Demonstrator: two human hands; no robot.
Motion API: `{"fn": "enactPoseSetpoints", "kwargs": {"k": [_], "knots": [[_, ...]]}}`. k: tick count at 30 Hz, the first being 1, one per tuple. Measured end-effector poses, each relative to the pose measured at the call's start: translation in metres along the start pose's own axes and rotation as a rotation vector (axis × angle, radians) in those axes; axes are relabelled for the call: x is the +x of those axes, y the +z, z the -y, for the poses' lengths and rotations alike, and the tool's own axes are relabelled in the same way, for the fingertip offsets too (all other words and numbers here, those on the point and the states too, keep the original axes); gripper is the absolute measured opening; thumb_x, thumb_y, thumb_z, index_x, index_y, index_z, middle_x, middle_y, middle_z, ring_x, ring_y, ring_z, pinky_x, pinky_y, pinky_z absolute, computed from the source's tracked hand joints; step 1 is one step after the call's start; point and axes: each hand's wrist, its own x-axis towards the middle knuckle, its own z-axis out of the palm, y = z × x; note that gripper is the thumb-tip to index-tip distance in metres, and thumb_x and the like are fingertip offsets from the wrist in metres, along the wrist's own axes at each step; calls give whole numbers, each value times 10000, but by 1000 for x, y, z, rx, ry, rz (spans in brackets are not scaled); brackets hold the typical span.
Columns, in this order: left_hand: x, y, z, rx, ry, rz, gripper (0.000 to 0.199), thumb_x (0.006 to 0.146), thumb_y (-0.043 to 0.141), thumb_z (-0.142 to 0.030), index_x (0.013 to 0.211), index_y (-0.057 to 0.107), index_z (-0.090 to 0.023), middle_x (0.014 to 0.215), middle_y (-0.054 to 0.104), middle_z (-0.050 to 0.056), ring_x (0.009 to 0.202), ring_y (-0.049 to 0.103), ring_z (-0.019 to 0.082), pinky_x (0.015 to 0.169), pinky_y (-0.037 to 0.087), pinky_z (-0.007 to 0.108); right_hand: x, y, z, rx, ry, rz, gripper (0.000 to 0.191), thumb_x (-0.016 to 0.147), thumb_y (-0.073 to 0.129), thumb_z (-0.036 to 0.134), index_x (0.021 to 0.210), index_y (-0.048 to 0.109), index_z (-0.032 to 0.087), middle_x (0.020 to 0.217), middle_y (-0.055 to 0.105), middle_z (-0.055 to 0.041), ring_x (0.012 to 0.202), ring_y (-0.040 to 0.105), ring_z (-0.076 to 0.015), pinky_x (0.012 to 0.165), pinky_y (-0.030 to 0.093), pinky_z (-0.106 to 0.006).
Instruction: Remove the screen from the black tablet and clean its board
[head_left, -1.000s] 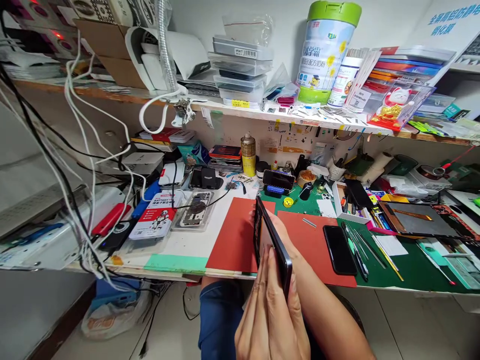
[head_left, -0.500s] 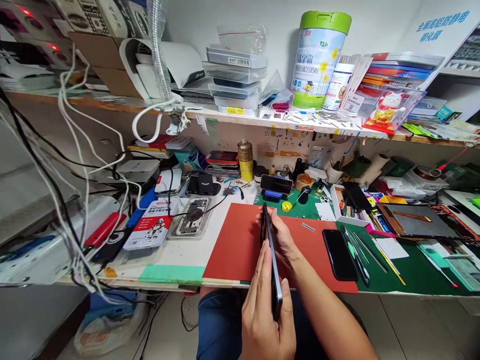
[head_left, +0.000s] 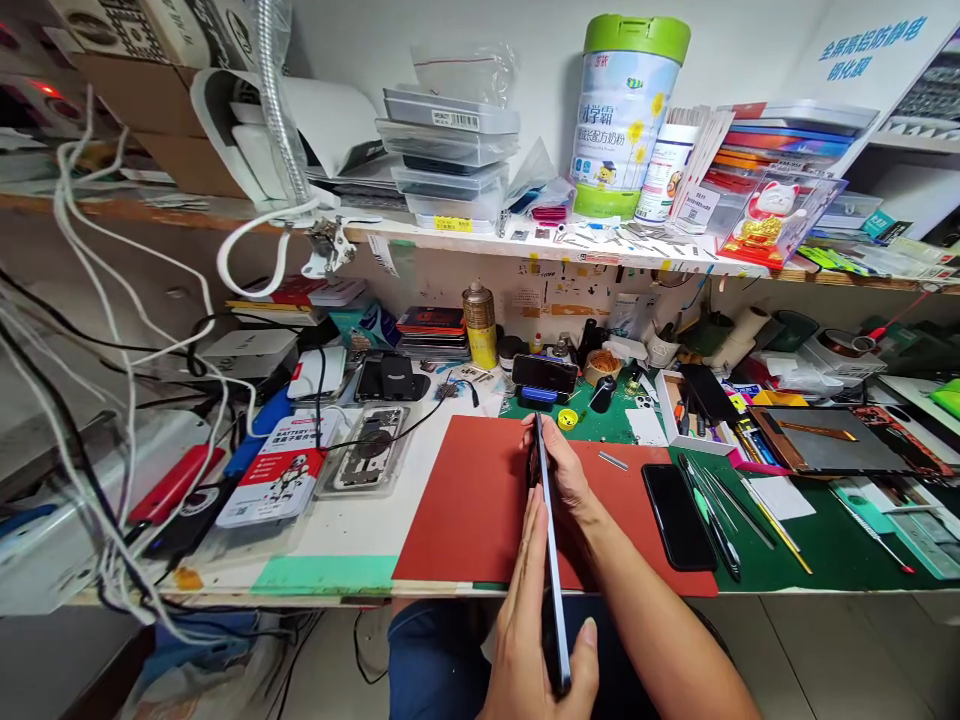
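Note:
A phone (head_left: 553, 575) with a blue-grey frame is held on edge above the red mat, its long side pointing away from me. At its near end is my left hand (head_left: 517, 625), fingers flat along the left face and thumb on the right side. My right hand (head_left: 566, 470) grips the far end, its fingertips partly hidden behind the phone. Both faces of the phone are seen too edge-on to make out. On the red mat (head_left: 457, 500) beneath, a small metal strip (head_left: 613, 460) lies right of my right hand.
A second black phone (head_left: 679, 515) lies right of my forearm, beside tweezers and thin tools (head_left: 724, 510). At left are an opened phone in a clear tray (head_left: 367, 450), a battery box (head_left: 274, 465) and hanging cables (head_left: 112, 400). A loaded shelf (head_left: 465, 235) crosses above the bench.
The phone has turned more edge-on and its near end has come lower towards me. My left thumb sits lower and further right. The whole view has shifted slightly.

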Motion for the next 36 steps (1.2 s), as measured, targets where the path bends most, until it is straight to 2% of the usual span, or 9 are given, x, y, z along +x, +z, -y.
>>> {"fn": "enactPoseSetpoints", "kwargs": {"k": [5,8,11,15,24,27,31,34,36], "knots": [[1,-4,4,14,26,13,757,969,481,-201,1688,265,-110,1720,386,170,1586,371,292,1280,353,386,-2,0,1,2,29,-1,526,871,729,724,1101,726,251,792,596,20,638,495,-136,591,411,-264],[6,-14,0,31,26,88,773,975,484,-184,1701,223,-120,1738,350,165,1599,341,291,1291,333,391,-2,0,2,5,39,-4,518,875,729,720,1099,726,253,801,585,18,636,480,-132,572,395,-256],[9,-22,-3,28,-13,161,818,963,487,-162,1717,170,-176,1761,308,128,1609,315,299,1297,333,422,-1,-3,2,5,41,-4,507,884,725,714,1109,730,261,818,589,13,636,470,-130,549,368,-248],[4,-23,0,-14,-75,148,860,928,507,-165,1717,187,-283,1767,311,42,1609,317,301,1308,324,439,1,-6,1,9,36,0,512,873,737,716,1109,744,262,832,602,11,640,459,-120,542,349,-233],[0,-26,4,-151,-197,204,841,951,502,-205,1715,180,-348,1790,255,0,1645,229,304,1333,259,504,-1,-6,4,36,52,-40,513,866,757,699,1126,752,258,829,633,17,625,491,-110,526,367,-226],[7,-23,-3,-194,-238,242,808,1000,478,-203,1718,141,-360,1807,194,-5,1654,193,275,1344,231,481,0,-3,3,60,37,-69,557,854,749,731,1135,746,250,827,638,20,666,537,-116,581,426,-230],[25,-16,-19,-251,-266,168,756,1044,469,-252,1722,139,-313,1805,203,37,1655,187,273,1348,233,479,1,7,8,66,26,-108,625,852,715,770,1155,727,223,788,637,41,712,588,-116,667,474,-230],[38,-15,-34,-256,-306,119,727,1052,496,-305,1715,200,-273,1780,285,59,1639,257,278,1347,258,480,-1,19,15,27,60,-118,594,954,629,715,1203,703,180,802,663,30,720,618,-117,691,502,-240],[46,-15,-45,-257,-349,96,742,1033,536,-317,1708,235,-249,1779,284,57,1637,263,277,1348,263,476,-6,26,19,-19,77,-130,533,1027,579,644,1225,687,160,890,701,-6,756,656,-134,720,549,-275]]}}
